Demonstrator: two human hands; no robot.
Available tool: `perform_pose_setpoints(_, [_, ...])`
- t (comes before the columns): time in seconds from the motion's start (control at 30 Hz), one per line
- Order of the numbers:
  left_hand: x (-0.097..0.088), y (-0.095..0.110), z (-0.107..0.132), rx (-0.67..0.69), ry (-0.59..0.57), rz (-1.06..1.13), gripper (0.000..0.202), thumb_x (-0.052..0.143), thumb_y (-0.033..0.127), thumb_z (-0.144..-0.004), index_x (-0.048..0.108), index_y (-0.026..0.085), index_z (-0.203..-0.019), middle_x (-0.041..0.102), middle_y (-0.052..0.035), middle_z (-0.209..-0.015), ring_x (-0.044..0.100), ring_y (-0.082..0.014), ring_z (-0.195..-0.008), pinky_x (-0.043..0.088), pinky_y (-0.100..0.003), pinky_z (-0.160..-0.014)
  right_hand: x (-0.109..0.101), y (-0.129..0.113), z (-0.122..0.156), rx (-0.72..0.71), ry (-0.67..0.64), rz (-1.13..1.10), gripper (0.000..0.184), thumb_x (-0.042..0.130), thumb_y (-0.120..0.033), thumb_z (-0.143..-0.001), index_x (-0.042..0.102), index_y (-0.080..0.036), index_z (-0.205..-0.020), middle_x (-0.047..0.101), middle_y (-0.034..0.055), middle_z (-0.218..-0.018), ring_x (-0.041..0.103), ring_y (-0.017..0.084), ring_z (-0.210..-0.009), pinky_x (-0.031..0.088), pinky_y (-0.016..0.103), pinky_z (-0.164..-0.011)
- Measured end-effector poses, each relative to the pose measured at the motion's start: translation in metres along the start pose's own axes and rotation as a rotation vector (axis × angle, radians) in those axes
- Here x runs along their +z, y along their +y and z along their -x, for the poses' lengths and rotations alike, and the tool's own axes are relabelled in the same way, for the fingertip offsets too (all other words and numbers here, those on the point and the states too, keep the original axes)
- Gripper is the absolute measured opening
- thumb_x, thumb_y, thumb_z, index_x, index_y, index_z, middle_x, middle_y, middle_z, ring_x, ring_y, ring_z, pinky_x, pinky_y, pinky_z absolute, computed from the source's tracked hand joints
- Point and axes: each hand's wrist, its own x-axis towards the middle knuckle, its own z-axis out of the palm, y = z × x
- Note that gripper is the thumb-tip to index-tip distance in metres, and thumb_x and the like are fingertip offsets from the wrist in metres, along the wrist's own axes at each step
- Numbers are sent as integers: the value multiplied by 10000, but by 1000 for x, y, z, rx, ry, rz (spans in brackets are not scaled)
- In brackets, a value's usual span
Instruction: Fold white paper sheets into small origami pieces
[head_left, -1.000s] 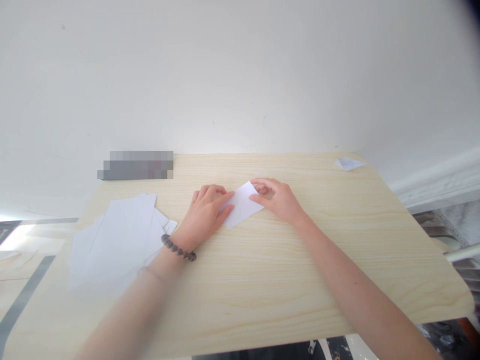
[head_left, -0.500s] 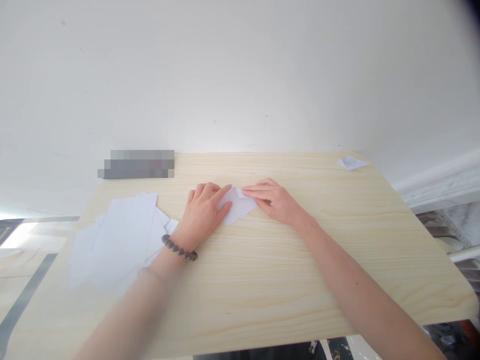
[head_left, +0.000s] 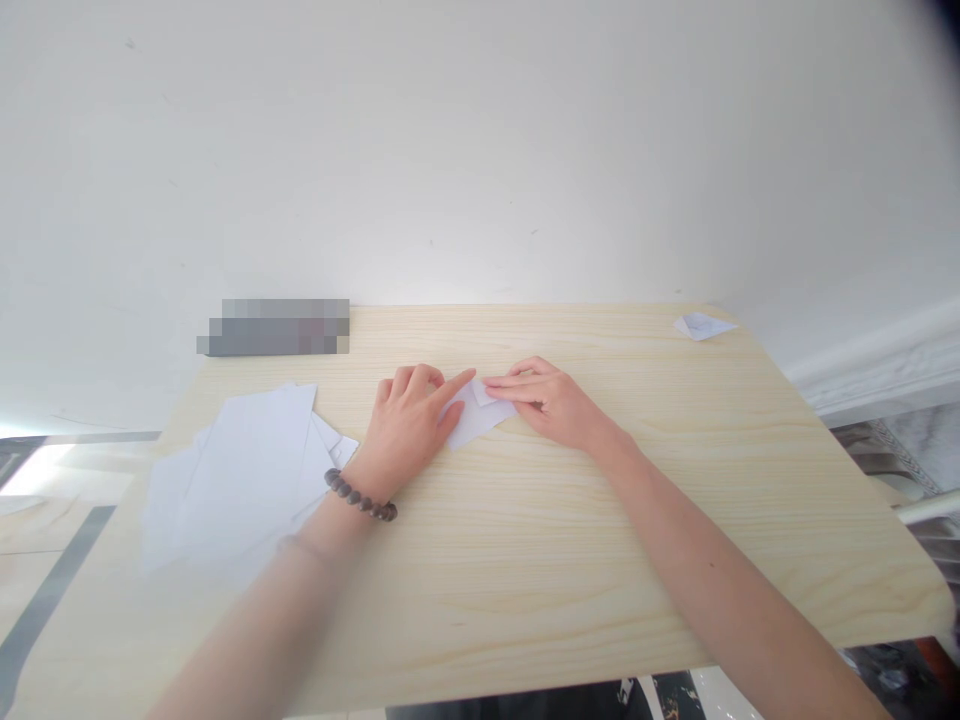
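Note:
A small folded white paper (head_left: 472, 422) lies on the table in front of me, its upper edge turned over in a flap. My left hand (head_left: 412, 420), with a dark beaded bracelet on the wrist, holds the paper's left side. Its index finger stretches along the top edge and its thumb presses on the face. From the right, my right hand (head_left: 544, 400) is closed on the other end, fingers together and pressed on the flap. That end of the paper is partly hidden under the fingers.
Loose white sheets (head_left: 247, 470) lie in an overlapping pile left of my left forearm. A pixelated dark object (head_left: 277, 330) stands at the back left against the wall. Another folded paper (head_left: 703, 326), pointed at one end, rests near the back right corner of the wooden table (head_left: 525, 560).
My left index finger has slid a little to the right along the paper's top edge, toward the flap. My right hand stays nearly in place on the paper.

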Motion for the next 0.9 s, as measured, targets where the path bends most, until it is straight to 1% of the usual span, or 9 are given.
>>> perform_pose_setpoints(0.17, [1, 1, 1, 19, 11, -38, 387, 375, 331, -905, 462, 321, -1282, 515, -84, -1043, 444, -260, -971, 359, -391, -774, 1, -1, 0, -12, 22, 15, 455, 436, -26, -783, 633, -287, -1100, 655, -58, -1097, 494, 190, -989, 514, 328, -724])
perform_pose_setpoints(0.37, [1, 2, 2, 42, -8, -77, 402, 357, 316, -909, 435, 321, -1303, 508, -94, -1055, 432, -277, -980, 364, -398, -747, 2, 0, 0, -1, 63, -11, 425, 442, -29, -779, 664, -271, -1049, 670, -39, -1068, 506, 185, -972, 519, 314, -700])
perform_pose_setpoints(0.7, [1, 3, 2, 37, -5, -93, 388, 358, 316, -907, 455, 327, -1283, 512, -89, -1057, 438, -280, -987, 364, -401, -746, 3, 0, 0, 2, 57, 17, 410, 450, -32, -769, 675, -258, -1027, 665, -31, -1082, 506, 189, -989, 522, 326, -710])
perform_pose_setpoints(0.8, [1, 4, 2, 34, 4, -99, 381, 360, 305, -906, 466, 327, -1272, 514, -89, -1059, 440, -280, -994, 361, -405, -753, 3, 0, 1, -21, 91, 48, 371, 459, -39, -764, 696, -231, -977, 675, -18, -1059, 527, 185, -964, 519, 325, -733])
perform_pose_setpoints(0.9, [0, 5, 2, 30, 10, -101, 370, 356, 298, -907, 485, 329, -1251, 518, -88, -1059, 444, -278, -995, 358, -403, -754, 2, 2, 2, -42, 154, 91, 314, 475, -54, -761, 718, -215, -878, 697, 2, -996, 564, 179, -900, 513, 330, -754])
